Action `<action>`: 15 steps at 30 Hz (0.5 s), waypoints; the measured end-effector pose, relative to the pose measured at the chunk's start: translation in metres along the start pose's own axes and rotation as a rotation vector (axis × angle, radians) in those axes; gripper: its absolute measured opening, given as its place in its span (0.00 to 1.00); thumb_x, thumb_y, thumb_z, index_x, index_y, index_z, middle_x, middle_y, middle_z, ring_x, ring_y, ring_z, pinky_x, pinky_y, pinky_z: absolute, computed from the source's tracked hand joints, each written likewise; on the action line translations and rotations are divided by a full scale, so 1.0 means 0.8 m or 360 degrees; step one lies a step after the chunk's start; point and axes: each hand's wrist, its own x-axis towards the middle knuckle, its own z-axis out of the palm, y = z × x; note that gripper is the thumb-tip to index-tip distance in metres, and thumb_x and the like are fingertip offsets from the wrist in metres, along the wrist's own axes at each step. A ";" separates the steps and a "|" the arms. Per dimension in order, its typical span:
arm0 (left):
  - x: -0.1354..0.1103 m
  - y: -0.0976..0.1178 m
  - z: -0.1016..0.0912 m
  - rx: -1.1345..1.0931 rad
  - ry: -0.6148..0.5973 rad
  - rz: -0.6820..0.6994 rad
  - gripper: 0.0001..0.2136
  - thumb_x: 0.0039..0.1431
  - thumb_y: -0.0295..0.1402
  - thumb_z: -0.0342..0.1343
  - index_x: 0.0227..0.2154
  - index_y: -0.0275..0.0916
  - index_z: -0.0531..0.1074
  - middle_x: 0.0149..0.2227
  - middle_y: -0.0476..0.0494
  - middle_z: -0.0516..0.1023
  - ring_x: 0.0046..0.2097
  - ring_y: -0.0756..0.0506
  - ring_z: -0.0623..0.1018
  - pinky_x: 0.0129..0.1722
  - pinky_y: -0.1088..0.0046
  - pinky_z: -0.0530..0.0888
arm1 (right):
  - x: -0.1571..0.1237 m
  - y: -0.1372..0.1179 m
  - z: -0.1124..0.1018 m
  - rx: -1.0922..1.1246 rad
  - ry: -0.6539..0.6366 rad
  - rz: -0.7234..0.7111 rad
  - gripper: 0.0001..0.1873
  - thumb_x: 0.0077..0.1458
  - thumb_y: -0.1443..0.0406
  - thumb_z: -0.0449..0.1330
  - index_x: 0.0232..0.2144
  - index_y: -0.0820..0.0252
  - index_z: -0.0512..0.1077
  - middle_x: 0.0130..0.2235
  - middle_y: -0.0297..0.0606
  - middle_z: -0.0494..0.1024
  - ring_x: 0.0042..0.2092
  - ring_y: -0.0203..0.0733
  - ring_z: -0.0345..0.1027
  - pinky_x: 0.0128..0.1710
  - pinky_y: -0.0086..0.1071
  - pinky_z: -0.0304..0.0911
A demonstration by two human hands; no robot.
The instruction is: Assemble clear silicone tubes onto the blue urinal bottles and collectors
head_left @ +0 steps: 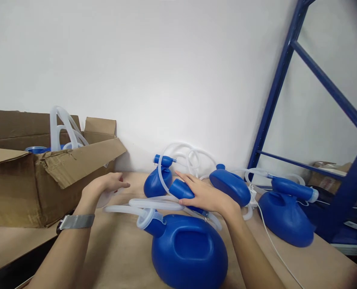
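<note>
A large blue plastic bottle (189, 252) with a handle recess lies on the wooden tabletop (121, 253) right in front of me. A clear hose (154, 204) runs from its neck. My right hand (204, 194) grips a blue tubular funnel piece (181, 189) joined to that hose, just behind the bottle. My left hand (104, 186), a metal watch on its wrist, hovers near the cardboard box and holds a small translucent part (106, 197), which is hard to make out.
An open cardboard box (46, 180) at the left holds more hoses and blue parts. Three more blue bottles (156, 180) (231, 185) (285, 216) with coiled hoses lie along the wall. A blue metal rack (274, 96) stands at the right.
</note>
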 end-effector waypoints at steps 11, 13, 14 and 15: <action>0.028 -0.029 0.055 0.0085 -0.0234 -0.0219 0.13 0.46 0.38 0.57 0.35 0.41 0.78 0.44 0.37 0.83 0.43 0.35 0.81 0.40 0.62 0.76 | -0.025 -0.024 -0.007 -0.0207 -0.0156 0.0317 0.47 0.57 0.48 0.61 0.73 0.45 0.46 0.73 0.40 0.50 0.70 0.63 0.50 0.64 0.49 0.55; 0.027 -0.027 0.054 0.0094 -0.0244 -0.0229 0.13 0.44 0.38 0.58 0.34 0.41 0.78 0.43 0.37 0.83 0.42 0.35 0.81 0.39 0.61 0.77 | -0.037 -0.029 -0.012 -0.0317 -0.0088 0.0400 0.51 0.53 0.49 0.65 0.72 0.43 0.46 0.70 0.44 0.56 0.67 0.68 0.54 0.61 0.52 0.58; 0.027 -0.026 0.052 0.0097 -0.0236 -0.0233 0.13 0.44 0.39 0.58 0.33 0.40 0.78 0.43 0.36 0.83 0.42 0.34 0.81 0.38 0.61 0.76 | -0.044 -0.030 -0.016 -0.0362 -0.0061 0.0435 0.53 0.51 0.50 0.66 0.72 0.41 0.45 0.69 0.46 0.58 0.67 0.70 0.54 0.61 0.54 0.57; 0.026 -0.026 0.049 0.0095 -0.0222 -0.0228 0.14 0.44 0.40 0.58 0.33 0.40 0.78 0.43 0.35 0.83 0.41 0.34 0.81 0.38 0.61 0.76 | -0.051 -0.031 -0.020 -0.0385 -0.0049 0.0455 0.54 0.50 0.49 0.67 0.72 0.40 0.45 0.68 0.46 0.58 0.66 0.71 0.54 0.61 0.57 0.56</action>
